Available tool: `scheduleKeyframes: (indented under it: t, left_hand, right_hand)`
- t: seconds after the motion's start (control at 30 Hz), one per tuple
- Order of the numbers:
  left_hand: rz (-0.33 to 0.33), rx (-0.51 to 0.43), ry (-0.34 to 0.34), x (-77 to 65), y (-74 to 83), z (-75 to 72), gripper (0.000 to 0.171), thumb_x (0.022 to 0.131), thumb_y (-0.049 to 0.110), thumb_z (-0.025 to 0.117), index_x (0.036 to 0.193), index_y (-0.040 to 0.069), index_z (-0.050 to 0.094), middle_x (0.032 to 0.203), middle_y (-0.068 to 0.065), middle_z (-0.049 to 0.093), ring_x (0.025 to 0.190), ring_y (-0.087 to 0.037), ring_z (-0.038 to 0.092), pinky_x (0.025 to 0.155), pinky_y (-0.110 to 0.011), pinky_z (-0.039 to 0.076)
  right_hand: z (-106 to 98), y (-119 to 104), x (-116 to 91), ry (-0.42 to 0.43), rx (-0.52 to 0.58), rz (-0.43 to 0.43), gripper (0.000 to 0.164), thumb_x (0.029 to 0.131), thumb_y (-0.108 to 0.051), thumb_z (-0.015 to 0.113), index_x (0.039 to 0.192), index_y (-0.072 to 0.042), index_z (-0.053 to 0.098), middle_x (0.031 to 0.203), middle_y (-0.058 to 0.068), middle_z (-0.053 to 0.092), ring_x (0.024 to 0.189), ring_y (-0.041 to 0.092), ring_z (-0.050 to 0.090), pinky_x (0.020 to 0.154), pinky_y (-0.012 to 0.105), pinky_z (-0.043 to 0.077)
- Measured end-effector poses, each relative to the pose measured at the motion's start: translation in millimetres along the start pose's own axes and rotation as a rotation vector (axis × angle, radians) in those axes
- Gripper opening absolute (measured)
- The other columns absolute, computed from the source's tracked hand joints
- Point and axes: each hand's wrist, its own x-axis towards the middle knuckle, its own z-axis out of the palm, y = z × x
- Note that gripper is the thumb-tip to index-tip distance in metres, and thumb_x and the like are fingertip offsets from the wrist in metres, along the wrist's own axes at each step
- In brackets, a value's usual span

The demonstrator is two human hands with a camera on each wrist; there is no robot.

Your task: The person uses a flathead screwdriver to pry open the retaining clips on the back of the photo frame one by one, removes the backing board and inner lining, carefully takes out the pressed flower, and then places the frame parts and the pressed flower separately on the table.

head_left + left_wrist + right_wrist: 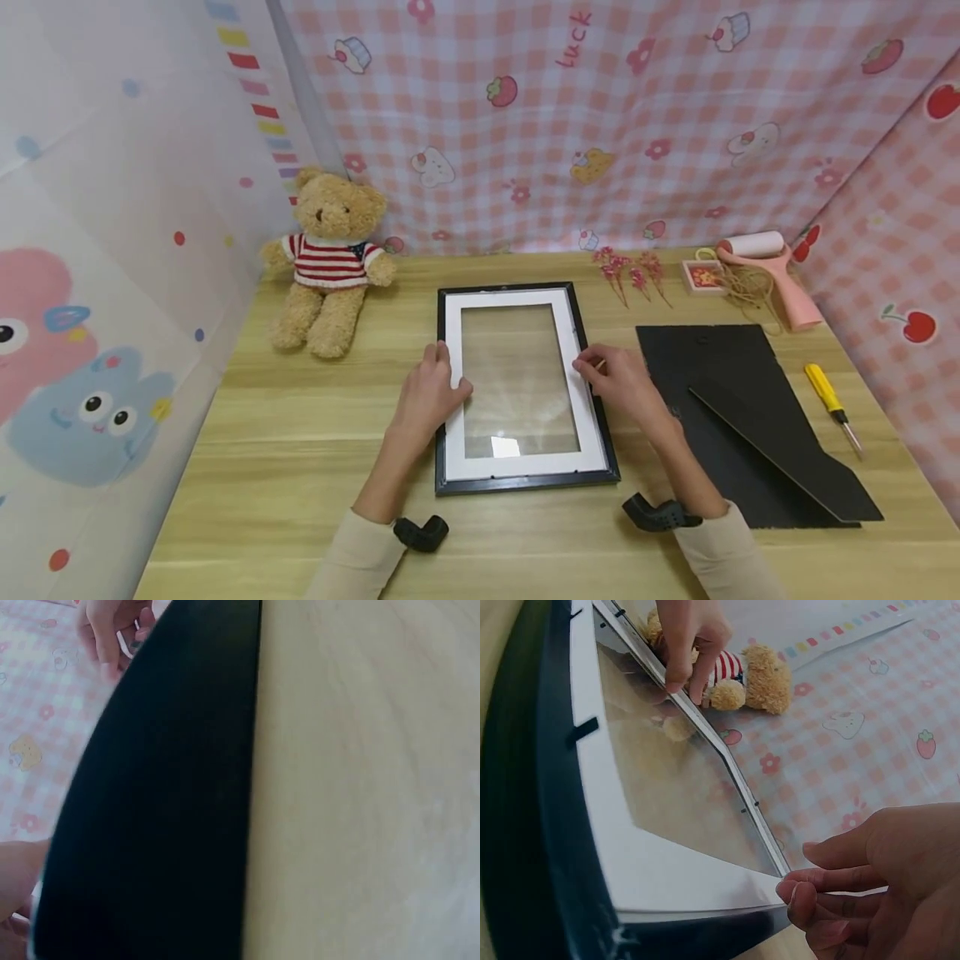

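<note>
A black picture frame [528,487] lies face down on the table, with a white mat [517,298] around a clear pane [517,375]. My left hand [431,390] grips its left side, fingers over the outer edge and thumb on the inner side. At the right side my right hand [621,379] touches the mat's edge with bent fingers; whether it pinches anything is unclear. In the right wrist view the right fingertips [804,898] meet the frame's rim, and the left hand [694,645] holds the opposite side. Small dark tabs [583,732] stick out along the rim.
A black backing board [705,350] with a stand leg [787,450] lies at right, beside a yellow-handled screwdriver [823,390]. Behind are dried pink flowers [613,265], a small box [703,277], twine [750,287] and a pink lint roller [787,287]. A teddy bear [330,267] sits back left.
</note>
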Motion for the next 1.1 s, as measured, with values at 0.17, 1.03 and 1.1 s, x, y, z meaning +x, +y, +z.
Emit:
scheduleKeyframes:
  t: [0.17, 1.03, 1.1]
  left_hand:
    - [-0.002, -0.079, -0.023, 8.4, -17.6, 17.2, 0.076, 0.092, 0.022, 0.068, 0.152, -0.020, 0.048, 0.137, -0.036, 0.060, 0.091, -0.047, 0.073, 0.082, -0.054, 0.066]
    - [0.006, -0.063, -0.140, 5.4, -20.1, -2.7, 0.072, 0.098, 0.018, 0.066, 0.152, -0.025, 0.043, 0.141, -0.042, 0.055, 0.104, -0.053, 0.073, 0.092, -0.058, 0.064]
    - [-0.001, -0.067, -0.141, 7.7, -25.0, 4.0, 0.075, 0.099, 0.019, 0.065, 0.155, -0.023, 0.041, 0.145, -0.042, 0.053, 0.108, -0.054, 0.072, 0.095, -0.059, 0.063]
  right_hand:
    - [3, -1, -3, -0.001, -0.015, 0.018, 0.024, 0.111, -0.012, 0.065, 0.119, 0.008, 0.075, 0.094, 0.017, 0.077, 0.072, 0.017, 0.070, 0.059, 0.025, 0.052]
    - [20, -9, -10, -0.205, 0.394, 0.182, 0.058, 0.116, -0.017, 0.057, 0.159, 0.018, 0.040, 0.081, 0.004, 0.065, 0.060, 0.009, 0.048, 0.052, 0.022, 0.037]
    - [19, -9, -10, -0.235, 0.501, 0.178, 0.061, 0.117, -0.018, 0.054, 0.162, 0.018, 0.032, 0.078, 0.002, 0.065, 0.057, 0.007, 0.045, 0.051, 0.022, 0.034]
